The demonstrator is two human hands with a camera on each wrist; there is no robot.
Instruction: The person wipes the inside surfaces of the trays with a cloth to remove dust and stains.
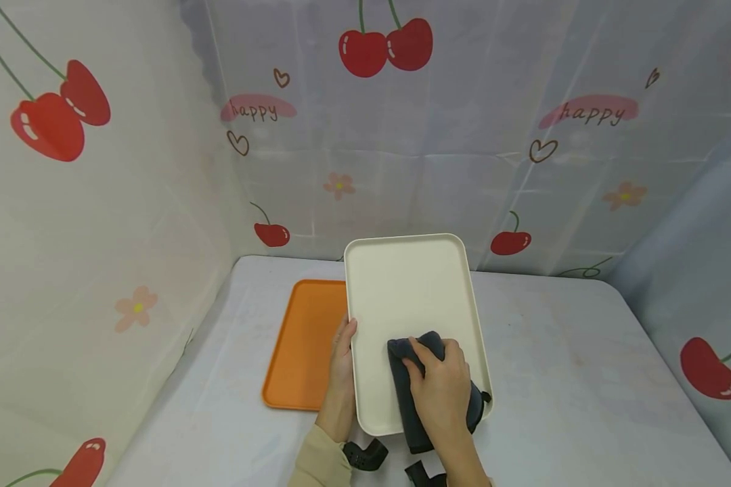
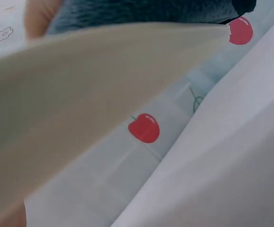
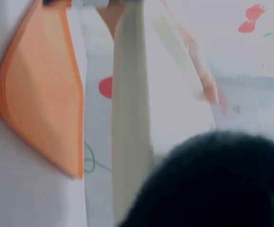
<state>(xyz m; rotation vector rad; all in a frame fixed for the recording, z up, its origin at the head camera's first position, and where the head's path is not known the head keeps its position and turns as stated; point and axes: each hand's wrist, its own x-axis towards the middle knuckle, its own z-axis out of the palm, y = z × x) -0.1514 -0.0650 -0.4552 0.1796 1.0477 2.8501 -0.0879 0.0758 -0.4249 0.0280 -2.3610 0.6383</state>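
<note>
Head view: left hand [image 1: 340, 368] is gripping cream tray [image 1: 408, 291] by its left edge above table [image 1: 560, 372], fingers probably curling underneath, hidden; right hand [image 1: 443, 385], fingers bent, is clutching dark cloth [image 1: 405, 392] against tray's lower part.

pale cherry-patterned curtains [image 1: 426, 145] around three sides of a white, round-cornered table [image 1: 585, 365]
</note>
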